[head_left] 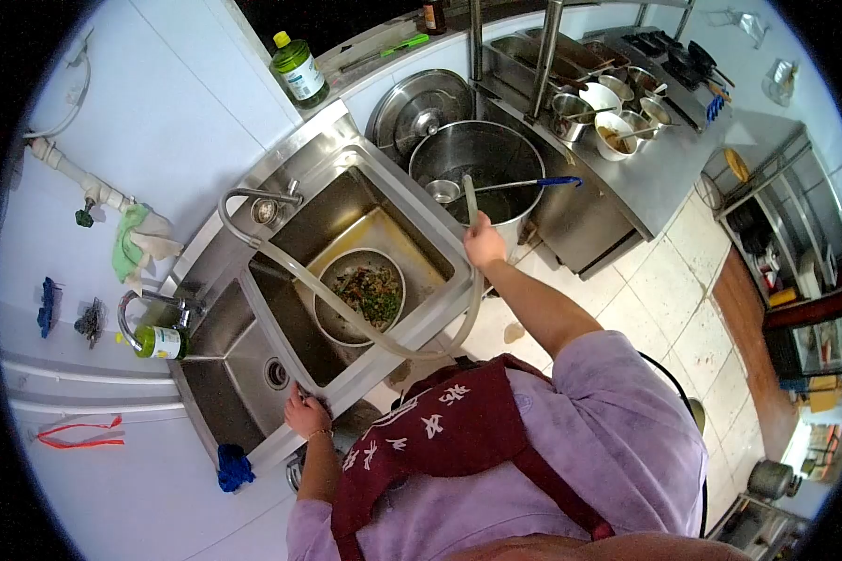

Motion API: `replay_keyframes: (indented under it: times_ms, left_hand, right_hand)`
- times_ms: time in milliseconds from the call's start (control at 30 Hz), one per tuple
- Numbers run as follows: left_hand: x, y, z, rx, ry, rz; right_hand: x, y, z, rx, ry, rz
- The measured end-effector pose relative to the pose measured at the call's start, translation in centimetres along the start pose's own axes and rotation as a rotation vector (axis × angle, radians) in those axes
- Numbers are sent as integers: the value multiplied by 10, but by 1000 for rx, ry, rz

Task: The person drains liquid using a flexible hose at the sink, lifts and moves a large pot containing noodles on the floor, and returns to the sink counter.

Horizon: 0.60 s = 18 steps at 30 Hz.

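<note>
My right hand (pixel 484 241) is closed around a clear hose (pixel 421 354), near the end that points into a large metal pot (pixel 526 220). The hose runs from the curved faucet (pixel 237 199), across the sink, and loops up to that hand. My left hand (pixel 306 411) grips the front edge of the double steel sink (pixel 331 395), by the smaller basin. In the larger basin sits a metal bowl (pixel 331 329) of chopped green and brown food. A ladle with a blue handle (pixel 522 182) lies across the pot's mouth.
A large lid (pixel 423 112) leans on the wall behind the pot. Bowls and small pots (pixel 614 136) stand on the steel counter (pixel 627 201) at right. Green-capped-yellow bottles (pixel 301 73) are near the sink. A blue cloth (pixel 234 467) hangs at the sink's left corner.
</note>
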State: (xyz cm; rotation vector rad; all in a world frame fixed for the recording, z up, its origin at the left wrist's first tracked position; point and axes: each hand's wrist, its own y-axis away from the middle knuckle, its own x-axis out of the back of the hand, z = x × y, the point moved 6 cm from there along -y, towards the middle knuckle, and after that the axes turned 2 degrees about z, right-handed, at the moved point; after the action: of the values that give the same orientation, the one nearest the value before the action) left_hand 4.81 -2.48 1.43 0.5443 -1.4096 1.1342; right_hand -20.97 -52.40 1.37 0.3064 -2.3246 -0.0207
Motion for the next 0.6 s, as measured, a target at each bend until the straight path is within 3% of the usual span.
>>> replay_keyframes:
  times_ms: [600]
  left_hand:
    - [-2, 0, -3, -2, 11, -52]
  right_hand:
    - [-5, -2, 3, 70, 32, 43]
